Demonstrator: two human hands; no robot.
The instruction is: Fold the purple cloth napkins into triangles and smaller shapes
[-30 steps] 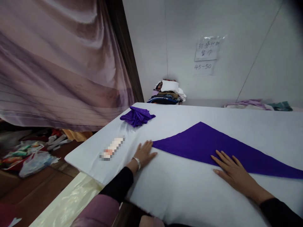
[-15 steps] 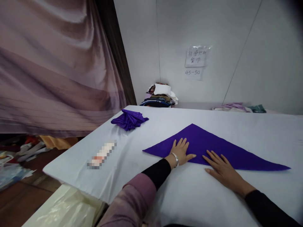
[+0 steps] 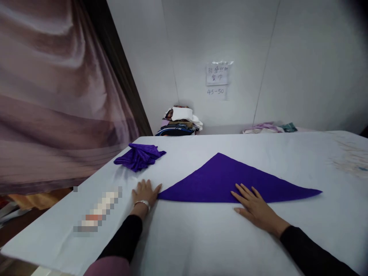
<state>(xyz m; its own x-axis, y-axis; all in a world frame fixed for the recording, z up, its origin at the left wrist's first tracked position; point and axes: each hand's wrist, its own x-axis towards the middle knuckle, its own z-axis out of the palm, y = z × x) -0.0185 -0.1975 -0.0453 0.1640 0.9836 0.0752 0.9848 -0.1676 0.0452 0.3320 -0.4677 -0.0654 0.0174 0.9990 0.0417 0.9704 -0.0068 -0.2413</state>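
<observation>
White cloth covers the counter (image 3: 201, 237), where a purple triangle of fabric (image 3: 227, 178) lies flat. Both hands lie open, palms down: the left hand (image 3: 144, 191) at its left tip, the right hand (image 3: 253, 205) on its near edge. Beyond the left hand sits a crumpled purple cloth (image 3: 139, 156).

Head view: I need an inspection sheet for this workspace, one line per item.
Surface: table under a white covering, lightly creased.
Job's things: purple cloth lying flat in a triangle, long edge towards the person.
Clutter: crumpled purple cloth at far left; blurred strip near the left edge.
Hands: left hand open, flat on the table at the triangle's left tip; right hand open, flat across its near edge.
Cables: nothing seen.
Surroundings: mauve curtain on the left; clothes pile and loose fabrics along the wall; paper sign above.
</observation>
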